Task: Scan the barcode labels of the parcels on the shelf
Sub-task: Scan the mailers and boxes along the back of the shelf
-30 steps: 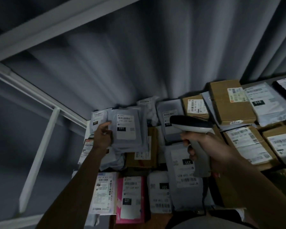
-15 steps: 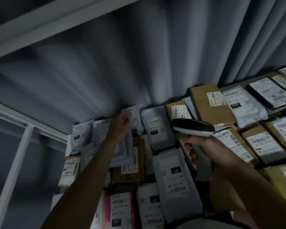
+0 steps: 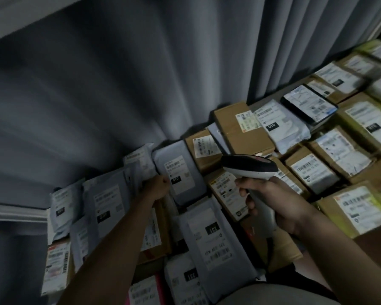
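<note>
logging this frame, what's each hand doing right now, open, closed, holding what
Left hand: closed on the edge of a grey mailer bag labelled 010.
Right hand: closed around the grip of the barcode scanner.

a parcel storeroom or courier pickup point: the shelf [image 3: 271, 100] is packed edge to edge with grey mailer bags [image 3: 180, 172] and brown cardboard boxes [image 3: 240, 126], each bearing a printed shipping label [image 3: 246, 121] with barcodes and black number tags. a handheld barcode scanner [image 3: 251, 167] is in use, and a grey curtain [image 3: 119, 84] hangs behind.
</note>
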